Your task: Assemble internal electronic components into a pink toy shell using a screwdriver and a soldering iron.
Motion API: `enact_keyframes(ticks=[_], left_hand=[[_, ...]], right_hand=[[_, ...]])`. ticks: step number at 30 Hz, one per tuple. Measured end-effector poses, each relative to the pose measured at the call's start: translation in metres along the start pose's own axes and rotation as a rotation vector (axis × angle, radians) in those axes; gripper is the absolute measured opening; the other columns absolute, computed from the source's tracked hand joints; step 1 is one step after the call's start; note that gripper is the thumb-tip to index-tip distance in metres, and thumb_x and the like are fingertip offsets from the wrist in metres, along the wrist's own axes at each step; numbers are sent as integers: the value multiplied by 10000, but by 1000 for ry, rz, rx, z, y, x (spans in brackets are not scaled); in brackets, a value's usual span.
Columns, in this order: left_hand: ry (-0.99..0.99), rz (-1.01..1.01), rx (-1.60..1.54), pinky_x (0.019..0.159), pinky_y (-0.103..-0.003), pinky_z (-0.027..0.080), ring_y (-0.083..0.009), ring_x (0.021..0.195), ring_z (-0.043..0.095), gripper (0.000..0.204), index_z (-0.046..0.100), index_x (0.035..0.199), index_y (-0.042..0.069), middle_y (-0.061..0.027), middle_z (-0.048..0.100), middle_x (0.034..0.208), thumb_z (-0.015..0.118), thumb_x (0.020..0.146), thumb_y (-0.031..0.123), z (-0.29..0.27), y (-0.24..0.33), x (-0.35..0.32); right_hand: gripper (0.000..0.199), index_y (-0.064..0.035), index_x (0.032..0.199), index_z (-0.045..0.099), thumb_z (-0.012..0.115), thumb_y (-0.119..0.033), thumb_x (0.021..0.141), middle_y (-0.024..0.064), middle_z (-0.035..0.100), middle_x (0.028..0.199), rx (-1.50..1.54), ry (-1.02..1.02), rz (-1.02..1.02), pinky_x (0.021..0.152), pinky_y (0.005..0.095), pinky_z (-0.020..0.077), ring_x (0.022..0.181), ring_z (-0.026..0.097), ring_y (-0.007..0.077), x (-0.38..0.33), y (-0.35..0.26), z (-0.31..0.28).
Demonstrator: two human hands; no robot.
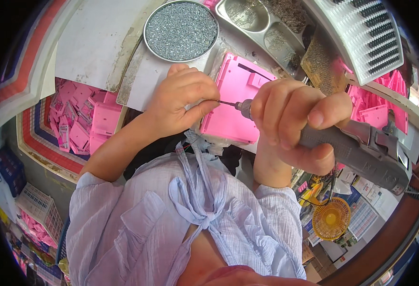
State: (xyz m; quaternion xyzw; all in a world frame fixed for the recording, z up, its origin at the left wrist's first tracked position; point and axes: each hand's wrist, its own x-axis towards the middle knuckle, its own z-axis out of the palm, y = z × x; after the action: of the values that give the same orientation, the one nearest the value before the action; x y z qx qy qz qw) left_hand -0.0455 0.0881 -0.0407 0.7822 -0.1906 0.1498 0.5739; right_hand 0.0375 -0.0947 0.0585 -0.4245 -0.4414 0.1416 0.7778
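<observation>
My right hand (300,119) is wrapped around a dark grey electric screwdriver (357,152), held slanting with its bit pointing left. The thumb and fingers of my left hand (183,97) are pinched together at the tip of that bit. Anything small between those fingertips is hidden. Below both hands lies a flat pink plastic housing (231,121), with a raised rectangular part and a dark slot near its far edge; my right hand covers part of it. Just beyond my left hand stands a round metal dish (181,60) full of small silvery screws (181,31).
A metal tray (242,29) with compartments of small hardware stands at the far right. Above it juts a white rack (362,38) with black and white rows. Pink parts (73,114) fill a box at left, and more pink parts (373,112) lie at right. A yellow basket (331,218) sits lower right.
</observation>
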Motion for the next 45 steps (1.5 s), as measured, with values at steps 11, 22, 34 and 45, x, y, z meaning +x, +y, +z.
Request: enact_keyframes(ticks=[11, 22, 34, 45], left_hand=[[-7, -143, 264, 779, -370, 404, -255, 755, 604, 77, 661, 903, 87, -46, 646, 812, 725, 884, 125, -28, -1, -27], [-117, -137, 308, 782, -384, 392, -254, 750, 572, 167, 592, 819, 93, -36, 589, 772, 728, 864, 178, -21, -1, -38], [-37, 50, 237, 818, -385, 380, -208, 767, 628, 242, 691, 969, 97, -15, 711, 902, 798, 754, 67, 5, 12, -29], [-237, 35, 149, 999, -466, 357, -233, 1193, 594, 285, 719, 1017, 93, -28, 702, 1211, 716, 739, 29, -9, 24, -12]], right_hand=[[318, -39, 1055, 524, 732, -239, 921, 56, 524, 674, -25, 236, 213, 539, 345, 426, 562, 492, 167, -34, 1, 28], [233, -33, 876, 482, 704, -100, 904, 78, 515, 592, -377, -44, 175, 464, 342, 434, 483, 498, 197, -38, 33, 31], [396, -21, 1014, 598, 763, -370, 922, 24, 530, 587, -69, 114, 148, 554, 332, 486, 499, 517, 158, -29, -2, 33], [332, -22, 971, 577, 775, -282, 908, 38, 518, 584, -36, 197, 189, 490, 332, 450, 495, 520, 178, -53, 1, 42]])
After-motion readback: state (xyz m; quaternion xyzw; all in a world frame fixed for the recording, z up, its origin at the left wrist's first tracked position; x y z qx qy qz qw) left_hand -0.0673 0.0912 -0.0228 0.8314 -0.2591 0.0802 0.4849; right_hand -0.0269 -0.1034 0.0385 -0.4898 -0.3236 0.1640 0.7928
